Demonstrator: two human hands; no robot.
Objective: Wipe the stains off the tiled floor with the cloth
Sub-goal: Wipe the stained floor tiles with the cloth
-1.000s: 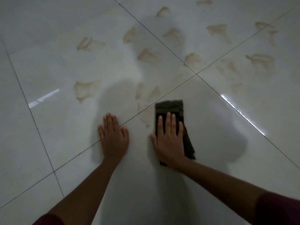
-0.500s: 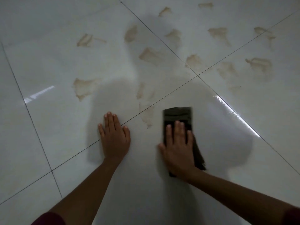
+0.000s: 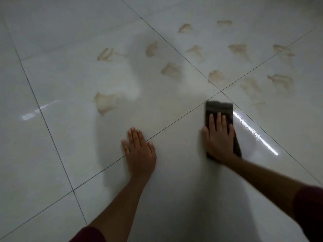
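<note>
Right hand (image 3: 219,137) presses cloth (image 3: 219,109) flat; left hand (image 3: 139,149) splayed, empty; stains (image 3: 106,103) from 10 to 2 o'clock remain.

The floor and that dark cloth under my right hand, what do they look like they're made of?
Floor: likely glazed ceramic or porcelain tile; glossy, with mirror-like light streaks and thin grout lines.
Cloth: a dark, matte, folded fabric, perhaps microfibre or towelling; too blurred to tell the weave.

no legible text, labels, nos. or signs anywhere
</note>
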